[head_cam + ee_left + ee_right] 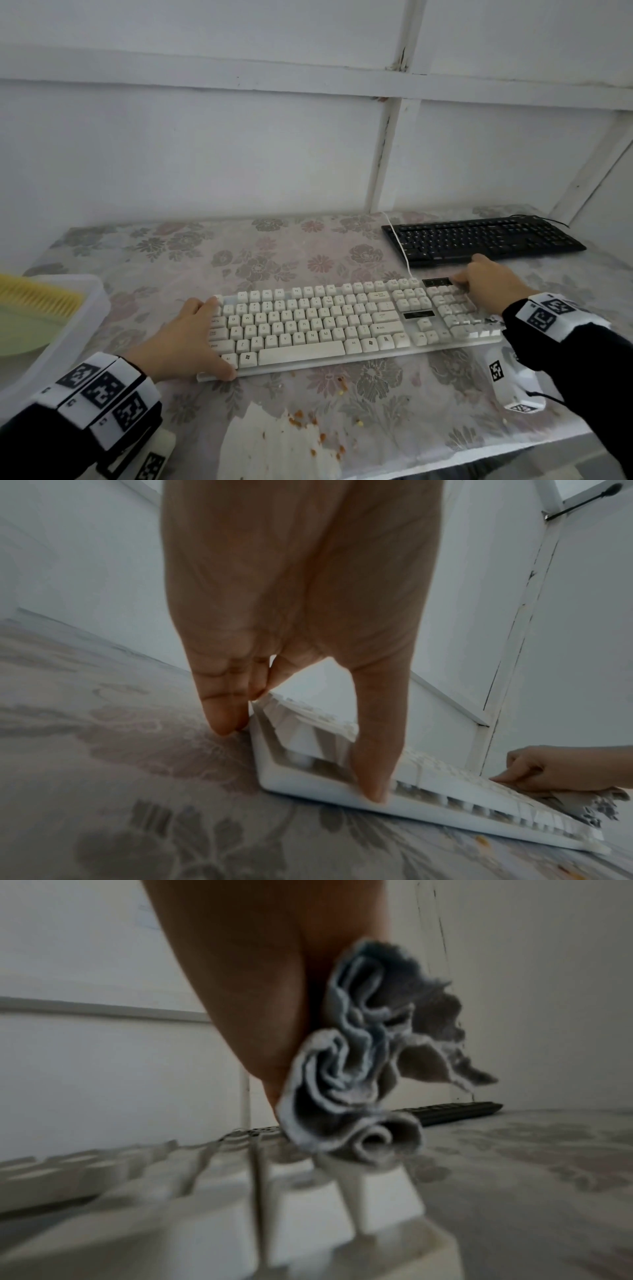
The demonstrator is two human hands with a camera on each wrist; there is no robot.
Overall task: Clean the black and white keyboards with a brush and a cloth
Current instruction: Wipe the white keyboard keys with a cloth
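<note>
Left hand point(191, 337) spans the white keyboard's point(308, 325) end, bracing it; stiff, light, likely slides. Right hand point(486, 287) bunches the soft cloth point(359, 1069) over the far-end keys.

White keyboard point(342, 325) mid-table, black keyboard point(479, 240) behind-right, tray point(89, 308) at left edge.

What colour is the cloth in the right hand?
The cloth is grey with blue-grey folds and pale edges, bunched in the right hand; the right wrist view shows it best.

Dark sleeves point(582, 363), white wristbands point(102, 390) printed with black square markers, bare hands point(185, 342).
</note>
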